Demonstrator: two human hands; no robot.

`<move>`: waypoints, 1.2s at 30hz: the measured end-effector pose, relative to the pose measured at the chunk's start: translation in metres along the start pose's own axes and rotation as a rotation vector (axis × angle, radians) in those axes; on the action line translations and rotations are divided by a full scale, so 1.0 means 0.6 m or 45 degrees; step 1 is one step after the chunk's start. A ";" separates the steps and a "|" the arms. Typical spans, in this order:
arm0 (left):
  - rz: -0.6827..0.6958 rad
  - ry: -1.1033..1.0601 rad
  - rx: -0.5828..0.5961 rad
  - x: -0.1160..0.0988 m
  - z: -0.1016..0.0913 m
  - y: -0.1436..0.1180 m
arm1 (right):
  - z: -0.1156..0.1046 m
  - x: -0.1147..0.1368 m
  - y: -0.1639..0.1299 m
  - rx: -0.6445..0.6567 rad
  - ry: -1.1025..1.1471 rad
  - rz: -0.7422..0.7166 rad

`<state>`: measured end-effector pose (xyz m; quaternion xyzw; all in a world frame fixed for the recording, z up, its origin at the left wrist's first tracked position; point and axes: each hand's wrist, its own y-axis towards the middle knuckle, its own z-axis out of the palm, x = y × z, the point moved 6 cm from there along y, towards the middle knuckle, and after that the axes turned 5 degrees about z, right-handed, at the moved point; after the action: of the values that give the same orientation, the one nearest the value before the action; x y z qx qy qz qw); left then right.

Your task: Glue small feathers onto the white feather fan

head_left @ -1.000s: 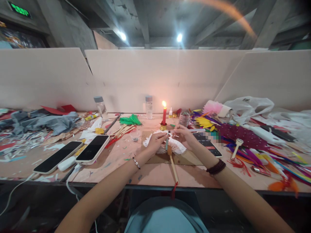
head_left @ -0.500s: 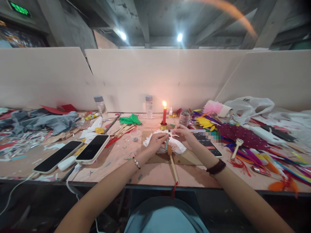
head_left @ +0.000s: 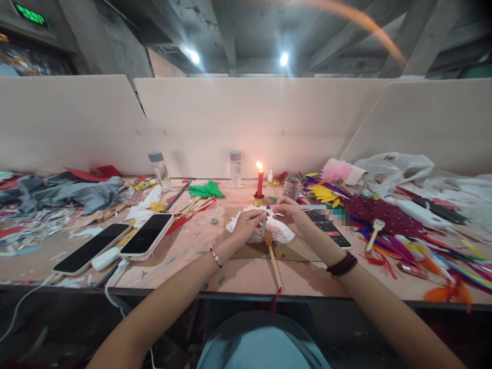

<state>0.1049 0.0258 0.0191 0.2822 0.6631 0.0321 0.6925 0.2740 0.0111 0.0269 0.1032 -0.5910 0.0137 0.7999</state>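
My left hand [head_left: 249, 224] is closed in a pinch on a slim pale blue-green stick [head_left: 263, 228] that points down. My right hand [head_left: 289, 212] sits just to its right with thumb and fingers pinched together; whatever is between them is too small to make out. Under both hands lies a white fan-shaped piece [head_left: 283, 230] with a fringed edge, on a sheet of brown cardboard [head_left: 246, 252]. A wooden handle [head_left: 274, 266] with a red tassel runs from it towards the table's front edge. Just beyond my fingers a lit red candle [head_left: 260, 183] stands upright in a gold holder.
Two phones [head_left: 148, 236] lie on the left, and another phone [head_left: 329, 228] is beside my right wrist. Green feathers [head_left: 207, 189], a clear bottle [head_left: 236, 169] and a small dropper bottle [head_left: 269, 178] stand or lie behind. Colourful feathers [head_left: 326, 195] and scraps crowd the right side.
My left hand and the slim stick have shifted very slightly. My right hand holds nearly the same pose, and the candle flame leans a little more to the left.
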 end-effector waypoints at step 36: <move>0.120 0.236 0.021 -0.003 -0.004 0.003 | -0.007 -0.003 0.001 -0.014 -0.051 0.022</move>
<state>0.1030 0.0276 0.0214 0.3146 0.7106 0.0853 0.6236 0.2771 0.0126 0.0239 0.0938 -0.6078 0.0152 0.7884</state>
